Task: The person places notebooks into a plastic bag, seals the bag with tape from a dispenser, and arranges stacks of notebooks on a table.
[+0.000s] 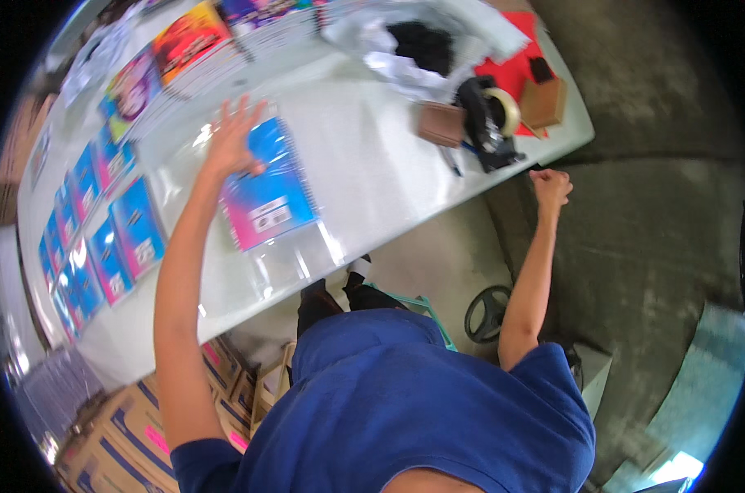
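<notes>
A blue and pink spiral notebook [267, 193] lies on the white table, its coil along the right side and a white label near its lower edge. Shiny glare, like clear film, shows around it. Across its upper left part reaches my left hand [237, 140], open with fingers spread; whether it presses on the cover I cannot tell. My right hand [551, 189] is closed, out past the table's front edge at the right, near the tape dispenser [483, 115]. Anything inside its fingers is hidden.
Several blue notebooks [137, 226] lie in rows at the left. Stacks of colourful notebooks [190, 41] stand at the back. A plastic bag [381, 49], a brown box [441, 123] and a red sheet [516, 57] sit at the right. Cardboard boxes [122, 435] are below the table.
</notes>
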Available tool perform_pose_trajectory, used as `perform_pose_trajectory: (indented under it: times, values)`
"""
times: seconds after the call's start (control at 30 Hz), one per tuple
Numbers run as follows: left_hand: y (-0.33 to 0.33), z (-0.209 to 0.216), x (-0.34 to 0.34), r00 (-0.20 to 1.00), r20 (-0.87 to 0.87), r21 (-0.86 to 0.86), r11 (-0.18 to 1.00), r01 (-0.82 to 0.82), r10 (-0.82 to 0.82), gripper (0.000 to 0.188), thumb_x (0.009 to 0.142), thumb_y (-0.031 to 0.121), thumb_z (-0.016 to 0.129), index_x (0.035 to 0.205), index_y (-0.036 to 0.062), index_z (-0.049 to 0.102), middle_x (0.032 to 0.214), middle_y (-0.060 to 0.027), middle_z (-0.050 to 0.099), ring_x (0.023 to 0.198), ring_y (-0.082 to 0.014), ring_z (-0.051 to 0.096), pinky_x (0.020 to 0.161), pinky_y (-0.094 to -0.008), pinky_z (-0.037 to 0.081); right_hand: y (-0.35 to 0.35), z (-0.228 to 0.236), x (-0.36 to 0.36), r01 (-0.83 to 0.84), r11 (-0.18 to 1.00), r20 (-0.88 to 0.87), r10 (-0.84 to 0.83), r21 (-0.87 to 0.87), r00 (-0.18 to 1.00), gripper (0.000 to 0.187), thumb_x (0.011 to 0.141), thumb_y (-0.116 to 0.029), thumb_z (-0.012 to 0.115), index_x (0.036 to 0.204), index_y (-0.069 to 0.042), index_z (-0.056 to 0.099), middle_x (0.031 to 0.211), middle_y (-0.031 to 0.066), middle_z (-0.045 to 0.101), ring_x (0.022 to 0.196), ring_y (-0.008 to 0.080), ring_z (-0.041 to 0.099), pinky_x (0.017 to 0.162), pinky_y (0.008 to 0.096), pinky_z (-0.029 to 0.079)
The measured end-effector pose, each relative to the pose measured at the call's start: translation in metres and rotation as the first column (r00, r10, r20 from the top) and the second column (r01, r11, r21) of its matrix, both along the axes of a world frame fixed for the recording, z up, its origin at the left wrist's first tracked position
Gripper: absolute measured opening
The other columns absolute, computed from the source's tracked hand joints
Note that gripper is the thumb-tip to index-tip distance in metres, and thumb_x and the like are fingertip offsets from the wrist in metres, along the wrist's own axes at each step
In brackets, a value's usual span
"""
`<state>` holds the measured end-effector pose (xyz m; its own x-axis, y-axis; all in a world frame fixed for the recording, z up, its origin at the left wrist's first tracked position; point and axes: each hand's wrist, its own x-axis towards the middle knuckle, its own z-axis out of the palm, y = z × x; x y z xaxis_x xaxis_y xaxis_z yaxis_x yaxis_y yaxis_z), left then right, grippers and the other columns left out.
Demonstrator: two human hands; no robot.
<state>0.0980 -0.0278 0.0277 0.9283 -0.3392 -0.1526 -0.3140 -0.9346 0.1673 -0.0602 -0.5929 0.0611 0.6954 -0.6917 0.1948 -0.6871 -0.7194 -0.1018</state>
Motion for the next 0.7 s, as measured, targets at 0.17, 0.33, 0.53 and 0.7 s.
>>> perform_pose_trajectory:
  times: [0.17,0.33,0.53,0.7]
  values:
    - [0.001,-0.002,-0.002,0.999,-0.051,-0.067,0.998,-0.010,0.007,0.134,0.036,0.019,0.089,0.149,0.0379,0.019,0.158,-0.0041,0.013,0.145,-0.0368,0.005,0.109,-0.0656,0.016,0.220,0.033,0.076,-0.529,0.249,0.184,0.750,0.811,0.636,0.030,0.081,-0.030,0.073,0.070,-0.003,0.065,0.059,-0.0053,0.048,0.058,0.0053,0.041,0.051,0.0250,0.032]
    - [-0.002,0.001,-0.001,0.998,-0.066,-0.139,0.990,-0.019,0.010,0.136,0.032,0.013,0.087,0.148,0.0392,0.020,0.158,-0.0017,0.013,0.145,-0.0356,0.005,0.109,-0.0653,0.016,0.396,0.003,0.130,-0.568,0.087,0.075,0.964,0.818,0.255,0.032,0.068,-0.034,0.079,0.067,-0.004,0.068,0.059,0.0069,0.060,0.059,0.0166,0.059,0.052,0.0326,0.043]
    - [0.003,-0.003,-0.004,0.997,-0.076,-0.182,0.983,0.015,-0.029,0.134,0.033,0.014,0.087,0.148,0.0376,0.022,0.158,-0.0016,0.014,0.145,-0.0357,0.007,0.109,-0.0657,0.017,0.432,0.003,0.137,-0.708,0.438,-0.336,0.896,0.554,0.291,0.030,0.063,-0.036,0.079,0.073,-0.008,0.071,0.071,0.0081,0.068,0.073,0.0266,0.069,0.062,0.0347,0.052]
    - [0.009,0.001,0.000,0.994,-0.090,-0.178,0.983,0.042,-0.059,0.127,0.040,0.020,0.088,0.149,0.0324,0.023,0.157,-0.0031,0.016,0.144,-0.0356,0.008,0.110,-0.0650,0.017,0.435,0.001,0.141,-0.780,0.451,-0.518,0.833,0.434,0.193,0.049,0.066,-0.054,0.075,0.081,-0.008,0.071,0.078,0.0092,0.069,0.074,0.0280,0.069,0.065,0.0387,0.053]
